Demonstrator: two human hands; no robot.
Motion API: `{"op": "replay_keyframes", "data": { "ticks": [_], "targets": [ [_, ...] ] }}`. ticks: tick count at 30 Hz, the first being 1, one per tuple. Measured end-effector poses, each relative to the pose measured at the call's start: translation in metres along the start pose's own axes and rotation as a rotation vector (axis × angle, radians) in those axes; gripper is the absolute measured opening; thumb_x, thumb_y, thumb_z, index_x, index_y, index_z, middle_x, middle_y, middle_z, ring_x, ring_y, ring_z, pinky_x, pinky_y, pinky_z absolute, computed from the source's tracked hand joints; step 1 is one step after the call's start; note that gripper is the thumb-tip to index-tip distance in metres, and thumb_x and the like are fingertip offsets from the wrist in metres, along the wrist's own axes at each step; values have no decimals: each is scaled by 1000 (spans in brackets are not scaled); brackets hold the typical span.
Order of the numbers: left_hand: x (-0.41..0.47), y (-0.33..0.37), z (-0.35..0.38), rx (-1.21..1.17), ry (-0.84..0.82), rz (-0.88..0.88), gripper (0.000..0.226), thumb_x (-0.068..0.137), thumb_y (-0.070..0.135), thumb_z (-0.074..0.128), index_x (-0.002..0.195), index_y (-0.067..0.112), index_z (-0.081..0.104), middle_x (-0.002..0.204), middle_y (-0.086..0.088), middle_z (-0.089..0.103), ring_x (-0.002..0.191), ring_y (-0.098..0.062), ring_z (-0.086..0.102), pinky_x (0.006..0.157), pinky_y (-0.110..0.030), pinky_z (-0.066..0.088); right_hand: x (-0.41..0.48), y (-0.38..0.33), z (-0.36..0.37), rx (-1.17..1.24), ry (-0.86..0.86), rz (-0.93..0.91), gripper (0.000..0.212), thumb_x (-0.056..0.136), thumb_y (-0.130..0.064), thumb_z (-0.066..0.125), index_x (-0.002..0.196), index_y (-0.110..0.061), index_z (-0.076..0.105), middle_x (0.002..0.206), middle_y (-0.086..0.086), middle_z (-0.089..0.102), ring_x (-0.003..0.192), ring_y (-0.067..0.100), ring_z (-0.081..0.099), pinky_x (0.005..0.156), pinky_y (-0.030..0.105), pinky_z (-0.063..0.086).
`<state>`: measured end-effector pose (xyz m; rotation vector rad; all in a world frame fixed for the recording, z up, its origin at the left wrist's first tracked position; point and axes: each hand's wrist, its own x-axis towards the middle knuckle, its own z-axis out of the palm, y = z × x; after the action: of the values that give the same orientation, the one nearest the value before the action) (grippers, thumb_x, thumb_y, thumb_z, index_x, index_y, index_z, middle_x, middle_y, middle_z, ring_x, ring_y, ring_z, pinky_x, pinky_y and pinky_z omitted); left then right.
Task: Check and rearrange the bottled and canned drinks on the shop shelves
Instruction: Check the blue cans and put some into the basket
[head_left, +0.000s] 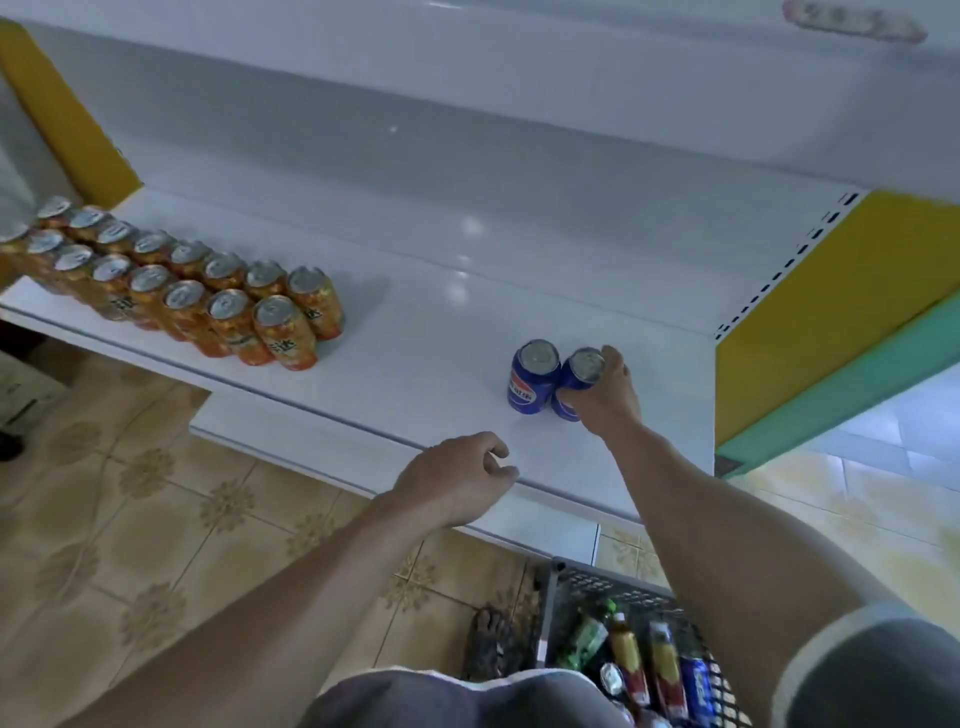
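Two blue cola cans stand side by side on the white shelf (426, 332) toward its right end. My right hand (608, 395) grips the right blue can (577, 375) from its right side, fingers curled round it. The left blue can (532, 376) stands upright and touches it. My left hand (457, 478) hovers over the shelf's front edge with loosely curled fingers and holds nothing. Two rows of several orange cans (208, 291) stand at the shelf's left end.
A dark plastic basket (587, 582) on the tiled floor below holds several bottles and cans (644, 660). A yellow and green side panel (831, 322) closes the shelf on the right. A lower shelf (291, 441) juts out beneath. A sandalled foot (491, 644) stands beside the basket.
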<state>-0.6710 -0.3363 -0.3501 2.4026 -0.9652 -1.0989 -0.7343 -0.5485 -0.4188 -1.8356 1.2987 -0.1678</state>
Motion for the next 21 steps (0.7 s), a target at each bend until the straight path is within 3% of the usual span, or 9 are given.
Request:
{"op": "replay_keyframes", "data": {
  "ticks": [2,4,6,9,12,14,17,19,21],
  "targets": [
    [6,-3,-2,-15,-11,-4,38,99,48,51,131,30,53,111,17,57,107,-11,57,83,-27,42,1,2,2,48,62,8,66,70,-22,80,129,-15,52,124,9,63,101,29,62,72,30,43],
    [9,-4,-5,-34,-33,6,38,98,48,51,132,30,53,112,16,56,107,-11,57,83,-26,41,-8,3,2,96,112,19,54,74,-18,81,121,-16,54,117,6,64,92,24,59,71,30,41],
    [11,-6,-8,-63,-49,40,38,98,48,51,133,31,54,114,16,57,109,-10,57,84,-26,42,-27,4,-2,148,165,11,57,76,-17,82,125,-18,52,121,5,63,98,23,59,76,30,42],
    [9,-10,-15,-145,-56,107,38,98,45,54,133,30,54,116,15,59,108,-9,58,88,-27,46,-72,2,-8,275,237,-3,79,75,-18,85,142,-20,44,129,0,59,117,22,58,89,34,48],
    [2,-13,-20,-236,-29,213,47,94,41,65,137,31,50,123,16,59,108,-3,58,95,-27,49,-122,-10,-14,316,236,-75,77,72,-20,88,136,-28,47,122,-9,60,112,15,60,94,42,53],
    [-5,-15,-23,-301,44,328,60,87,39,74,138,40,42,133,22,52,115,4,52,99,-20,44,-152,-28,-18,325,209,-161,71,69,-25,90,127,-36,52,118,-15,63,107,7,61,89,35,54],
    [-18,-13,-35,-426,127,534,74,77,39,81,130,56,32,130,47,39,123,17,41,96,-3,35,-186,-59,-17,317,198,-293,65,61,-41,85,118,-44,54,116,-20,65,107,-3,60,83,13,47],
    [-22,-15,-42,-490,140,678,78,76,36,82,136,48,33,134,44,41,131,10,41,100,-6,37,-202,-76,-14,273,210,-382,69,63,-42,88,124,-40,55,121,-19,65,112,-1,59,87,12,46],
    [-25,-19,-48,-541,171,774,80,76,28,85,139,36,37,137,29,48,132,-2,48,103,-15,42,-216,-89,-10,186,247,-479,71,68,-43,88,130,-36,54,126,-18,62,118,3,58,94,16,47]
  ]
}}
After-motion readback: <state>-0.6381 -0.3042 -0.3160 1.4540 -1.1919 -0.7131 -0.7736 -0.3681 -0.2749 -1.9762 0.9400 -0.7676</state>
